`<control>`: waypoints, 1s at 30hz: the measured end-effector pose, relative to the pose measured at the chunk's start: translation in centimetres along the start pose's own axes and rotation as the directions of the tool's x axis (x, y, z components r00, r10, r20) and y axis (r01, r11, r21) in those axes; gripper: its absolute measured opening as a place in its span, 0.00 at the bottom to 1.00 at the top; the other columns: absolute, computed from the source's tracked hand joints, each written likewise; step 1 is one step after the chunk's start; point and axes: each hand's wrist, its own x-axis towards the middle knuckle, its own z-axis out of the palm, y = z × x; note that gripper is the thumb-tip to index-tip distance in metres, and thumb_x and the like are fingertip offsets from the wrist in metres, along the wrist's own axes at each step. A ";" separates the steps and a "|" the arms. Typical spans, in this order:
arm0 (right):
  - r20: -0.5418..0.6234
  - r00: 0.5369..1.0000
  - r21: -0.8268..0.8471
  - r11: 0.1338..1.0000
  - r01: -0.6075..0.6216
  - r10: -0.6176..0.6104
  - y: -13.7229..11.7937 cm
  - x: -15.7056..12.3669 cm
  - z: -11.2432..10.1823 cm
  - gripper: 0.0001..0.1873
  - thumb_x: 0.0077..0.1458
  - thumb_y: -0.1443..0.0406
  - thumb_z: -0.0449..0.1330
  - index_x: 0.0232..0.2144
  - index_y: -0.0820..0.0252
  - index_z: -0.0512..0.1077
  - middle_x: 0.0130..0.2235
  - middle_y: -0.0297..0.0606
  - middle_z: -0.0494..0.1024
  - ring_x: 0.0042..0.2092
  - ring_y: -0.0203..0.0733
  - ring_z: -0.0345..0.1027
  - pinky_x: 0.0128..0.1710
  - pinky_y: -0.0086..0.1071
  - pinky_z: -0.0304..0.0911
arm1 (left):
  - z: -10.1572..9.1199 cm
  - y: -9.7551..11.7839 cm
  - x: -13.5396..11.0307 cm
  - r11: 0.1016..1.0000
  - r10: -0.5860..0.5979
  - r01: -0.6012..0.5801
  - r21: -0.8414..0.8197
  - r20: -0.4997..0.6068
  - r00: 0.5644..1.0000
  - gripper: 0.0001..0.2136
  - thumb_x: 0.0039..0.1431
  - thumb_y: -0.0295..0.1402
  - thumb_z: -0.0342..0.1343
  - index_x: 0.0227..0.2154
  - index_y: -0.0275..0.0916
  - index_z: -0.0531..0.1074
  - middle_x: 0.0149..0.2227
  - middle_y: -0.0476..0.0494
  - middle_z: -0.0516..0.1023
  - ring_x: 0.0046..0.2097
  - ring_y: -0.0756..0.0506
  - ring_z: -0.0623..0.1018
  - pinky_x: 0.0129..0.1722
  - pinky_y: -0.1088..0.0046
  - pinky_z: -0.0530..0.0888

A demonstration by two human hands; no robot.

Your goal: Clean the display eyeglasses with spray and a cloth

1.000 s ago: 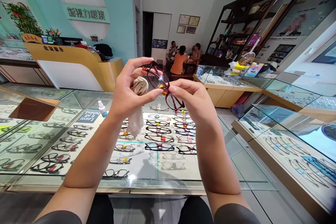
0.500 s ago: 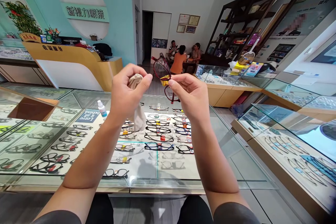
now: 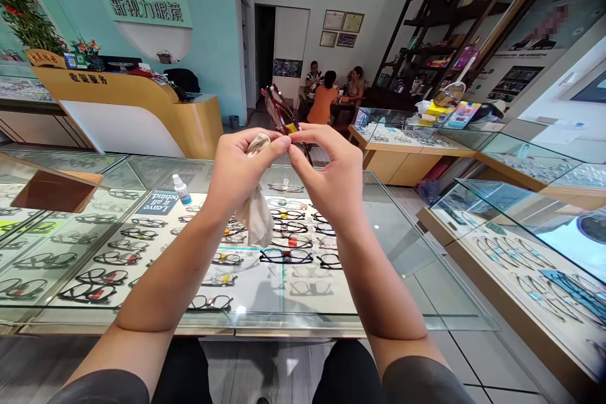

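Note:
A pair of dark red eyeglasses (image 3: 279, 108) is held up above the glass display counter, turned nearly edge-on. My right hand (image 3: 331, 167) pinches the frame between thumb and fingers, near a yellow tag on it. In my left hand (image 3: 246, 164) is a crumpled beige cloth (image 3: 258, 218), closed in the fingers and hanging below them. The left thumb tip meets the right fingertips at the glasses; whether the left hand also grips the frame I cannot tell. The lower part of the glasses is hidden behind my right hand.
Rows of eyeglasses (image 3: 286, 256) lie inside the glass counter (image 3: 402, 278). On it stand a white spray bottle (image 3: 181, 189) and, at left, a brown panel (image 3: 57, 192). More display cases (image 3: 516, 252) stand to the right. Several people (image 3: 324, 96) sit at the back.
My hands have come together, the left moving right to meet the right at the glasses. The glasses have turned from showing their lenses to nearly edge-on. The cloth has shifted right too.

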 end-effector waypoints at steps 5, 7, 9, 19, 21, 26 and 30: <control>0.094 0.995 -0.002 0.999 -0.044 0.044 0.2 0.0 -0.1 0.06 0.67 0.56 0.68 0.42 0.47 0.85 0.51 0.38 0.89 0.59 0.53 0.81 0.65 0.51 0.73 | 0.3 -1.4 0.6 1.000 0.010 -0.010 0.024 -0.028 1.000 0.17 0.60 0.51 0.72 0.34 0.41 0.84 0.30 0.46 0.81 0.33 0.46 0.76 0.33 0.70 0.74; 0.102 0.992 -0.011 0.997 -0.075 0.076 0.2 0.2 -0.5 0.07 0.67 0.55 0.68 0.42 0.48 0.85 0.50 0.38 0.88 0.57 0.52 0.81 0.63 0.51 0.74 | 0.5 -2.1 0.9 0.998 0.026 -0.024 0.061 -0.034 0.999 0.13 0.61 0.46 0.70 0.34 0.41 0.83 0.30 0.47 0.81 0.33 0.46 0.76 0.33 0.69 0.74; 0.054 0.992 -0.012 0.994 -0.110 0.111 0.2 0.5 -1.2 0.08 0.68 0.54 0.68 0.41 0.49 0.83 0.47 0.38 0.87 0.54 0.50 0.80 0.62 0.49 0.74 | 1.0 -3.1 1.2 0.990 0.050 -0.044 0.136 -0.038 0.998 0.08 0.61 0.41 0.68 0.34 0.42 0.83 0.30 0.48 0.81 0.33 0.46 0.76 0.34 0.69 0.73; -0.044 0.999 -0.021 1.000 -0.024 0.023 1.3 0.6 -2.9 0.15 0.73 0.50 0.63 0.39 0.53 0.74 0.42 0.36 0.81 0.51 0.47 0.78 0.54 0.46 0.78 | 5.2 -12.7 2.0 0.628 -0.166 -0.185 0.755 0.363 0.917 0.11 0.71 0.37 0.58 0.47 0.45 0.86 0.49 0.41 0.89 0.50 0.37 0.84 0.44 0.65 0.73; -0.045 0.999 -0.059 0.998 0.016 -0.019 1.3 0.6 -2.7 0.16 0.74 0.51 0.62 0.37 0.54 0.72 0.40 0.35 0.80 0.48 0.44 0.77 0.52 0.44 0.78 | 6.0 -14.9 1.6 0.562 -0.251 -0.218 0.798 0.416 0.874 0.13 0.73 0.37 0.56 0.49 0.46 0.86 0.50 0.40 0.89 0.52 0.35 0.85 0.45 0.64 0.74; -0.046 0.998 -0.112 0.993 0.030 -0.035 0.6 0.6 -2.4 0.15 0.75 0.56 0.62 0.35 0.54 0.68 0.36 0.31 0.76 0.43 0.38 0.75 0.49 0.40 0.77 | 7.0 -18.9 0.7 0.501 -0.346 -0.250 0.829 0.456 0.820 0.14 0.71 0.36 0.57 0.50 0.43 0.86 0.51 0.33 0.88 0.54 0.31 0.85 0.50 0.60 0.77; -0.013 1.000 -0.090 0.996 0.021 -0.022 0.3 0.5 -2.3 0.17 0.76 0.53 0.60 0.35 0.54 0.68 0.37 0.32 0.76 0.45 0.40 0.76 0.49 0.40 0.77 | 7.2 -20.3 0.4 0.510 -0.394 -0.208 0.834 0.442 0.806 0.14 0.71 0.37 0.56 0.48 0.42 0.86 0.48 0.32 0.88 0.51 0.30 0.86 0.51 0.58 0.78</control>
